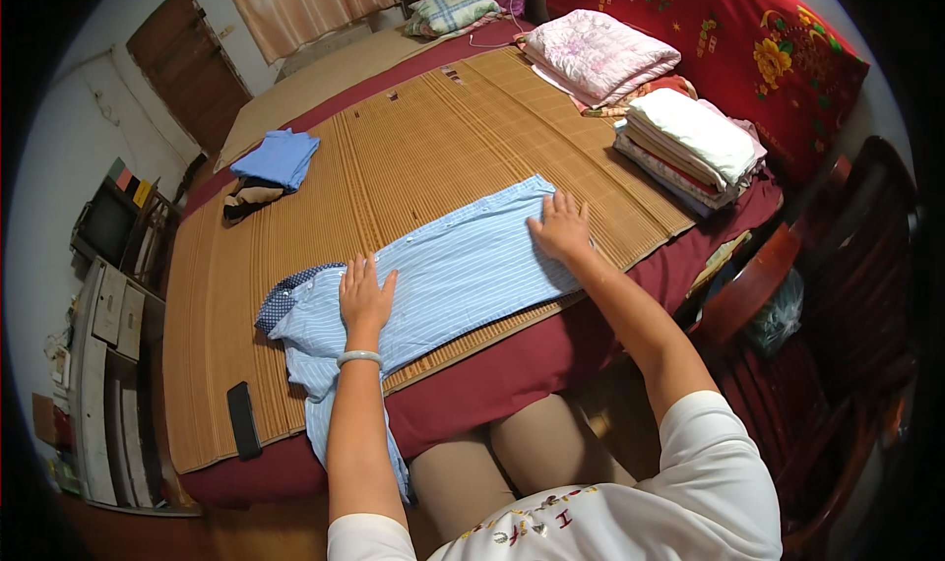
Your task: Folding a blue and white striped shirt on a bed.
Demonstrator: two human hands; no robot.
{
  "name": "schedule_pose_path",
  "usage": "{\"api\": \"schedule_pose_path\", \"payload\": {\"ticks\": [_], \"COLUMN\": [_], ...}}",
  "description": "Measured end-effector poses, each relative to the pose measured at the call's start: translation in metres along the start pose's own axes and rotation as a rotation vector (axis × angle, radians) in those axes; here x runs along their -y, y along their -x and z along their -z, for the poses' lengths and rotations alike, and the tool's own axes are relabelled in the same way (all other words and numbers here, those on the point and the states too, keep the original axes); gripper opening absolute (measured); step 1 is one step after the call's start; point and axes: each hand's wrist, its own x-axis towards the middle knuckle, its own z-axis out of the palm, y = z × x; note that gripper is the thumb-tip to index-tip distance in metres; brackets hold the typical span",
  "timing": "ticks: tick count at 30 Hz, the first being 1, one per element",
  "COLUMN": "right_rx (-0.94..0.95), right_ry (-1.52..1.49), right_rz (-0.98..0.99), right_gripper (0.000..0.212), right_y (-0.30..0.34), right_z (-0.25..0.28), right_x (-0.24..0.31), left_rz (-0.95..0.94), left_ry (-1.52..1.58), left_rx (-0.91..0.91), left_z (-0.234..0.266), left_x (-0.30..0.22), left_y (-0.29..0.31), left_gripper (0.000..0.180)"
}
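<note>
A light blue striped shirt (453,266) lies lengthwise across a bamboo mat on the bed, its dark dotted collar (287,293) toward the left. It looks folded along its length, with buttons along the far edge. One sleeve (320,428) hangs down over the bed's near edge, partly hidden by my left forearm. My left hand (365,295) rests flat on the shirt near the collar, fingers stretched out; a pale bangle (359,358) circles that wrist. At the hem end on the right, my right hand (561,224) presses flat with its fingers spread.
A black phone-like object (243,420) lies on the bamboo mat (394,157) at the near left. Folded blue and dark clothes (279,159) sit at the far left. To the right are a stack of folded cloths (689,143), a pink quilt (600,54) and wooden chairs (753,285).
</note>
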Motion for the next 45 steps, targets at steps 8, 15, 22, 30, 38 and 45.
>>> {"api": "schedule_pose_path", "payload": {"ticks": [8,15,22,30,38,45], "right_rx": [0.050,0.000,-0.167,-0.475,0.169,0.173], "right_ry": [-0.193,-0.141,-0.479,-0.217,-0.660,0.030], "right_rz": [-0.157,-0.102,-0.109,0.245,0.631,0.224], "right_gripper": [0.046,0.026,0.011,0.014,0.062,0.073], "right_y": [-0.059,-0.082,-0.078,-0.064,0.069,0.003], "right_z": [0.032,0.008,-0.001,0.008,0.004,0.019], "right_x": [0.003,0.000,-0.009,0.021,0.170,0.040], "left_rz": [-0.041,-0.044,-0.061,0.076,0.023,0.262], "left_ry": [0.005,0.096,0.102,-0.018,-0.127,-0.112], "left_rx": [-0.140,-0.198,-0.262,-0.099,0.283,0.189], "left_z": [-0.001,-0.012,-0.003,0.028,0.008,0.025], "left_x": [0.010,0.015,0.019,-0.027,-0.080,-0.002], "left_y": [0.007,0.001,0.000,-0.014,0.021,0.030], "left_gripper": [0.054,0.045,0.045,0.053,0.072,0.072]}}
